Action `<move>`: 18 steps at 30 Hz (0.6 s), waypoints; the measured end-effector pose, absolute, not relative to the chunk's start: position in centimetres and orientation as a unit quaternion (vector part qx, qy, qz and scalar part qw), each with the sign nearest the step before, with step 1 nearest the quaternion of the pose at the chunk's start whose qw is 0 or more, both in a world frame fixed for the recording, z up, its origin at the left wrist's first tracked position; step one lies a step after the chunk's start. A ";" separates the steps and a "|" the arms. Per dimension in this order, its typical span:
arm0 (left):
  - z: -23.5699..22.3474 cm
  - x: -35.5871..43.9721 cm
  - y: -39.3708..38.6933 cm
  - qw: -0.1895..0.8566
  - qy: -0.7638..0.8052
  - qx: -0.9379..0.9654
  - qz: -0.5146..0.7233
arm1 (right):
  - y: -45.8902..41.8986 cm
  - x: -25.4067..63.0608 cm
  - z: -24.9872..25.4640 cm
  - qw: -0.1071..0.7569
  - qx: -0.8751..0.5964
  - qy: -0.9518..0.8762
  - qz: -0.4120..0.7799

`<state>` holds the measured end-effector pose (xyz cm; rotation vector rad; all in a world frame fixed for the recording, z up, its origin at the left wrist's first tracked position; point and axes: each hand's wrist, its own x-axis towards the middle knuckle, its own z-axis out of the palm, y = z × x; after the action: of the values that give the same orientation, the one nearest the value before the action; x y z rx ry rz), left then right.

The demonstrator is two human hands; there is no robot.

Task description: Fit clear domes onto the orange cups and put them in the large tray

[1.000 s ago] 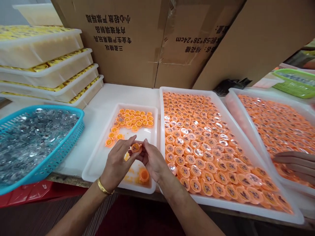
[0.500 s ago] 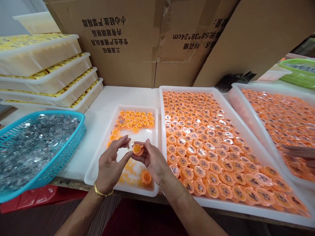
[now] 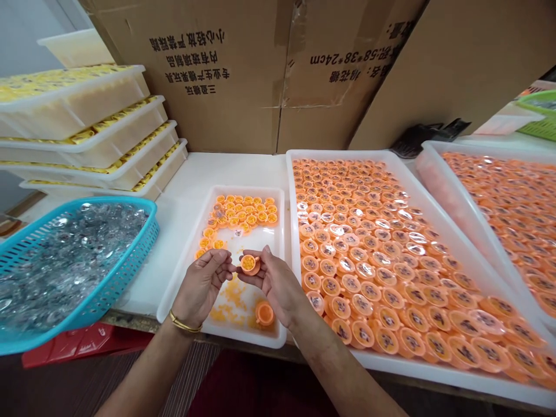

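Note:
My right hand (image 3: 278, 284) grips a small orange toy cup (image 3: 249, 265) by its side, its open top tilted toward me with yellow bits inside. Just left of the cup, my left hand (image 3: 202, 284) is closed in a pinch; whatever lies between its fingertips, if anything, is hidden. Both hands hover over a white tray (image 3: 163, 307). Several filled orange cups (image 3: 243, 211) stand at its far end, with a small clear printed piece (image 3: 238, 233) near them. Loose yellow bits (image 3: 232, 298) and a larger orange cup (image 3: 264, 313) lie at the near end.
To the left is a blue basket (image 3: 150, 231) of clear plastic pieces, with stacked white trays (image 3: 160, 168) behind. A big tray (image 3: 293, 231) of lidded orange cups stands right, another tray (image 3: 471, 214) beyond it. Cardboard boxes (image 3: 243, 116) form the back.
My left fingers have closed together; the clear lid seen between them is no longer visible there. A clear printed piece now shows in the tray. The co-worker's hand at right has left view.

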<state>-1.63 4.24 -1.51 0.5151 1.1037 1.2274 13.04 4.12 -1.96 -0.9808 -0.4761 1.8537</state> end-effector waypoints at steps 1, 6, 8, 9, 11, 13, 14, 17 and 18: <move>-1.6 -1.7 4.2 0.657 0.487 0.215 0.534 | 4.1 13.0 -1.9 0.474 -0.402 -0.196 0.758; -2.0 -2.0 4.3 0.630 0.518 0.230 0.531 | 4.2 13.0 -2.0 0.493 -0.421 -0.190 0.738; -2.1 -2.8 4.8 0.535 0.573 0.319 0.532 | 4.3 13.1 -2.1 0.514 -0.428 -0.177 0.722; -2.1 -3.3 5.1 0.459 0.610 0.386 0.517 | 4.3 13.1 -2.2 0.522 -0.430 -0.170 0.717; -2.0 -4.6 6.1 0.274 0.669 0.534 0.439 | 4.4 13.1 -2.2 0.530 -0.429 -0.160 0.714; -1.9 -5.7 7.2 0.105 0.686 0.655 0.300 | 4.4 13.1 -2.2 0.530 -0.429 -0.159 0.714; -1.8 -6.0 7.9 0.047 0.681 0.694 0.231 | 4.4 13.1 -2.2 0.530 -0.430 -0.162 0.713; -1.6 -5.9 9.8 -0.022 0.659 0.745 0.097 | 4.4 13.1 -2.2 0.530 -0.432 -0.170 0.709; -1.7 -5.5 10.4 -0.025 0.653 0.753 0.077 | 4.4 13.1 -2.2 0.530 -0.433 -0.172 0.709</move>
<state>-5.54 10.44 -1.68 2.4033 2.0850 0.2457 13.12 4.43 -2.20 -1.0327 -0.4107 1.6927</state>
